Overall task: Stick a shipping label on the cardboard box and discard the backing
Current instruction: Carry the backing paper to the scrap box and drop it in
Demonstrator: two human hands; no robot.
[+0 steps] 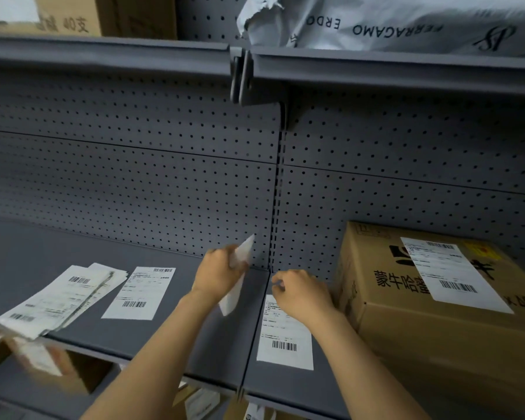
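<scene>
A blank white backing sheet (236, 277) is gripped in the left hand (217, 269) above the grey shelf (73, 253). The right hand (300, 291), fingers curled and holding nothing visible, is poised over a loose label (285, 331) beside the already labelled cardboard box (422, 313). More labels (64, 298) are scattered at left.

1 view only, head-mounted, wide-angle. Faces forward and slightly down onto a grey shelf (73, 253) and pegboard back panel (134, 165). Close range; both forearms enter from bottom edge. Upper shelf (103, 56) overhead.
</scene>
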